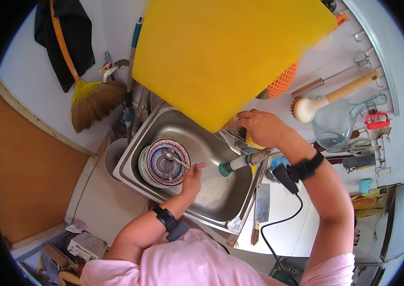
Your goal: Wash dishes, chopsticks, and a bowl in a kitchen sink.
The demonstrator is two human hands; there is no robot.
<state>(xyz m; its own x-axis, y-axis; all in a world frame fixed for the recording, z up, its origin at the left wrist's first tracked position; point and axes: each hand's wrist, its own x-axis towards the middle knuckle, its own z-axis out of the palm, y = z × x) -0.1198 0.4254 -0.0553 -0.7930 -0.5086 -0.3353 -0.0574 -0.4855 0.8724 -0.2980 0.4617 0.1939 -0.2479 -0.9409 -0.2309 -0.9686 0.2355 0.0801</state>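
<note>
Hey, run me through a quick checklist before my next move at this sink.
1. Left hand at the utensil handle: ok; firmness of grip, cannot tell.
2. Patterned bowl inside the sink: ok.
3. Tap not running: ok, no stream visible.
4. Cleaver outside the basin: ok, lying on the counter.
5. Right hand secure on something: cannot tell, its fingertips are partly obscured.

There are two hands, two black wrist straps and at least two stacked bowls. One each shows of steel sink, cleaver, straw broom, large yellow panel and wooden-handled scrub brush.
</note>
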